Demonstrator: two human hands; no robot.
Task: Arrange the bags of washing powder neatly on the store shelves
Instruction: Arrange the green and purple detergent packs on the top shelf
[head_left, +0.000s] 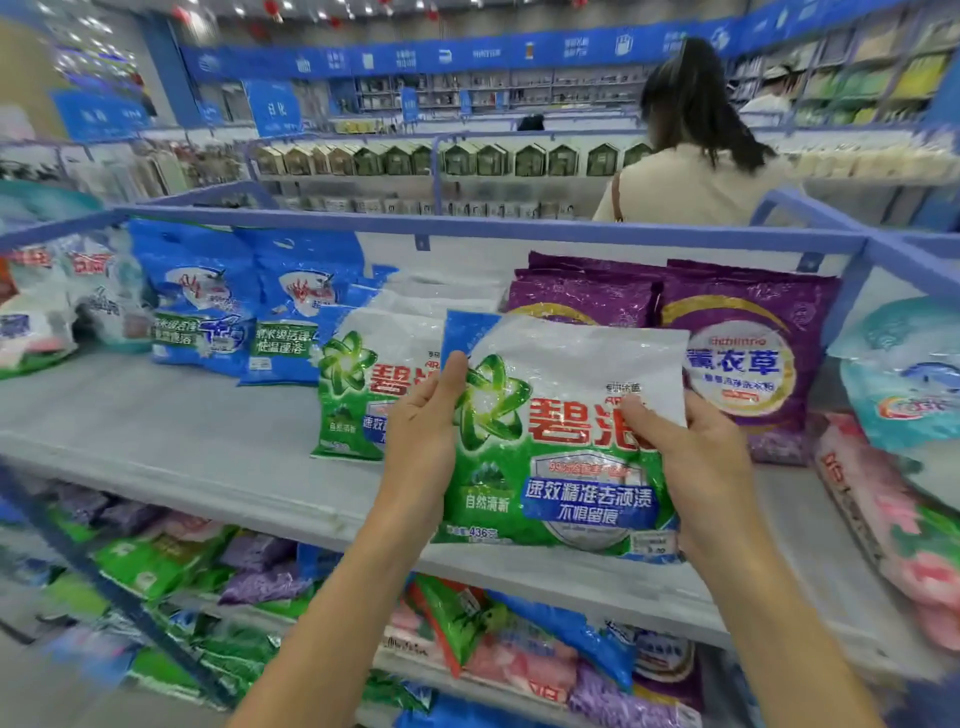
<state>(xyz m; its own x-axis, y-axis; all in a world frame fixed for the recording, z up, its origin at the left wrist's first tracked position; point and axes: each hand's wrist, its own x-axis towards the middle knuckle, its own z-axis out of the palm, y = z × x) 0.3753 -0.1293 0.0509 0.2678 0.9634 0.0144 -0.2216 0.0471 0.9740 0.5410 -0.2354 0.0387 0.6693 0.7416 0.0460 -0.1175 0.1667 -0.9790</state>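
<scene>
Both forearms rise from the lower edge, angled inward. Left hand (423, 436) grips the left edge of the bag (561, 452): thumb upright on the front, fingers hidden behind. Right hand (698, 457) grips the right edge, thumb laid across the front toward the upper left. The bag is upright, print facing the camera, held over the front of the shelf (182, 431); whether its base touches is unclear. It overlaps a green bag (353, 400) standing just behind and to its left. Blue bags (208, 296) stand further left, purple bags (748, 322) behind on the right.
</scene>
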